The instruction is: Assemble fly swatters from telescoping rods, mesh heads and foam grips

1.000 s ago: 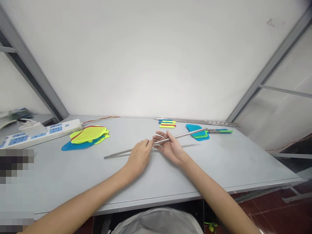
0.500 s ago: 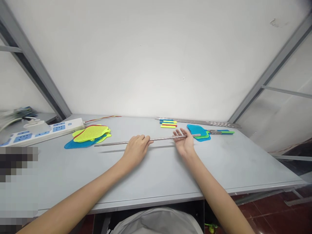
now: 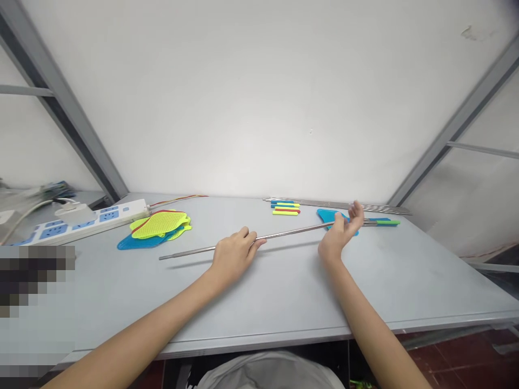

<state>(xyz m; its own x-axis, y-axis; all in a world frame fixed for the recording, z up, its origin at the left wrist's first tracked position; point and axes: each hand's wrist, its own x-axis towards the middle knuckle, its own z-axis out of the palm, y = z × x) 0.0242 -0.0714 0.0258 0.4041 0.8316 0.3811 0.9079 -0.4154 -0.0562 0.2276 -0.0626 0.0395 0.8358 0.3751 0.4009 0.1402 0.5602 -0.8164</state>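
A long thin metal rod (image 3: 284, 234) runs across the grey table (image 3: 284, 302), slanting up to the right. My left hand (image 3: 233, 255) pinches it near its middle, fingers closed around it. My right hand (image 3: 338, 236) is at the rod's right end, palm up, fingers spread, with the rod tip resting on it. Just behind the right hand lies a blue mesh swatter head (image 3: 326, 215) with a green-handled rod (image 3: 385, 222).
A pile of yellow and blue mesh swatter heads (image 3: 160, 228) lies at the left. A white power strip (image 3: 87, 220) sits at the far left. Small coloured handle sleeves (image 3: 286, 207) and a bundle of metal rods (image 3: 344, 205) lie along the back wall.
My right hand has slid right along the rod to its end and opened palm up. The rod's right end has lifted. The left hand keeps its grip near the middle.
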